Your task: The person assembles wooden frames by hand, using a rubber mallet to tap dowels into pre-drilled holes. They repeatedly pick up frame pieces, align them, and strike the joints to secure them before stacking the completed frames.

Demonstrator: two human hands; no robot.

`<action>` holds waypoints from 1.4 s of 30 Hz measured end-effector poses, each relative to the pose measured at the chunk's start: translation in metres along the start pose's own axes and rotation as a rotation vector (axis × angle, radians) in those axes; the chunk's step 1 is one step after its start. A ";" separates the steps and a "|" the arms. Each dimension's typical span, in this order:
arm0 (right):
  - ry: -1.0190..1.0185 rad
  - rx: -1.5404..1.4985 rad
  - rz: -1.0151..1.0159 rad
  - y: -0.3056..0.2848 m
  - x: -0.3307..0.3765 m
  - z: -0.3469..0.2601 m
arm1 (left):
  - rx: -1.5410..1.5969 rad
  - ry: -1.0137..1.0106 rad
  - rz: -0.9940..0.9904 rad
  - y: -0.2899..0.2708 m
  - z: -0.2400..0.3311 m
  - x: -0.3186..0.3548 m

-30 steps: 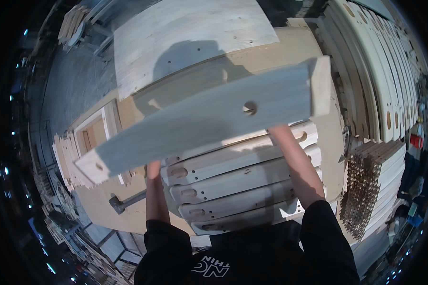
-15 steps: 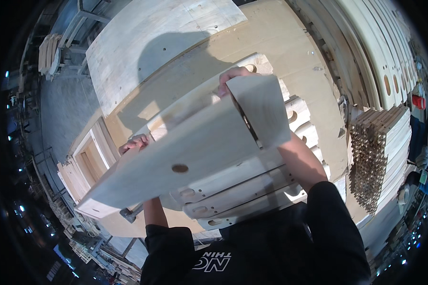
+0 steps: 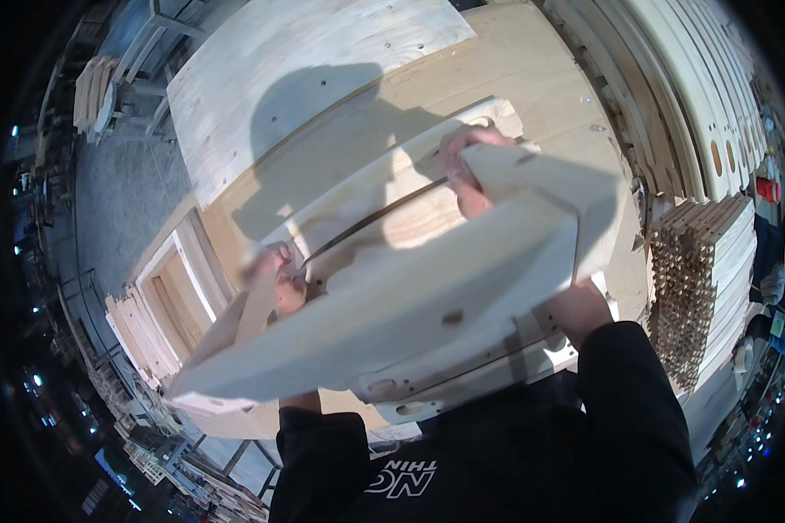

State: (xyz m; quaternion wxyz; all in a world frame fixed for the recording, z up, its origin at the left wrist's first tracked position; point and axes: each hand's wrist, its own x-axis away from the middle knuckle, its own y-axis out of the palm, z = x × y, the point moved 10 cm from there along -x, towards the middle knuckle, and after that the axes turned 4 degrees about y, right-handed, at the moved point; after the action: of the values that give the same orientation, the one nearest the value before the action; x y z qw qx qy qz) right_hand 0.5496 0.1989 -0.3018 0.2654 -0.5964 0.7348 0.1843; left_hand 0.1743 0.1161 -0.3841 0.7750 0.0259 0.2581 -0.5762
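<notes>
Between my two arms a pale wooden frame point(image 3: 392, 327) is held up at a tilt. Its long near board has a small dark hole, and an end piece point(image 3: 597, 231) meets it at the right corner. My right hand point(image 3: 473, 166) is closed at the frame's far right side, fingers curled over the wood. At the left end, my left hand point(image 3: 279, 275) is closed too, somewhat blurred, by a short end piece point(image 3: 249, 318). Under the frame lie several boards with oval cutouts point(image 3: 401, 408), partly covered by it.
A large pale panel point(image 3: 323, 83) lies across the far side of the tan worktable point(image 3: 549, 87). Small box-like frames point(image 3: 179, 288) stand at the left. To the right are a stack of narrow wooden pieces point(image 3: 702, 279) and a row of long boards with oval holes point(image 3: 689, 87).
The frame has shifted right and turned, so the space inside it now shows between my hands. Both hands have moved rightward with it.
</notes>
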 end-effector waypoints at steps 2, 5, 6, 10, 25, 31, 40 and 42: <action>0.020 -0.028 -0.011 -0.001 0.003 -0.002 | -0.002 -0.001 0.001 0.001 -0.001 0.004; 0.016 0.031 -0.015 -0.005 0.017 0.024 | -0.002 0.015 -0.018 0.010 -0.001 -0.003; 0.078 0.046 -0.035 -0.006 0.028 0.046 | -0.040 0.037 -0.026 0.009 -0.003 -0.005; 0.025 0.107 -0.062 0.017 0.016 0.031 | -0.439 0.161 -0.076 -0.018 -0.021 -0.003; -0.084 0.145 -0.030 0.000 0.011 -0.016 | -0.783 0.431 -0.063 -0.008 0.309 -0.114; -0.019 -0.047 0.042 -0.014 0.008 0.000 | -1.077 0.590 -0.071 0.021 0.330 -0.119; -0.097 0.029 0.011 0.011 0.010 -0.012 | -1.054 0.638 -0.058 0.032 0.330 -0.112; -0.093 0.406 -0.118 0.010 0.016 0.017 | -1.084 0.583 -0.185 0.045 0.321 -0.124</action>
State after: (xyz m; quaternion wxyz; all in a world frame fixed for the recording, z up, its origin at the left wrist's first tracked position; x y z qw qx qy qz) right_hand 0.5401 0.1988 -0.3248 0.4241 -0.5637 0.7075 0.0438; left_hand 0.3091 0.1318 -0.0650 0.5224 -0.2375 0.7162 -0.3972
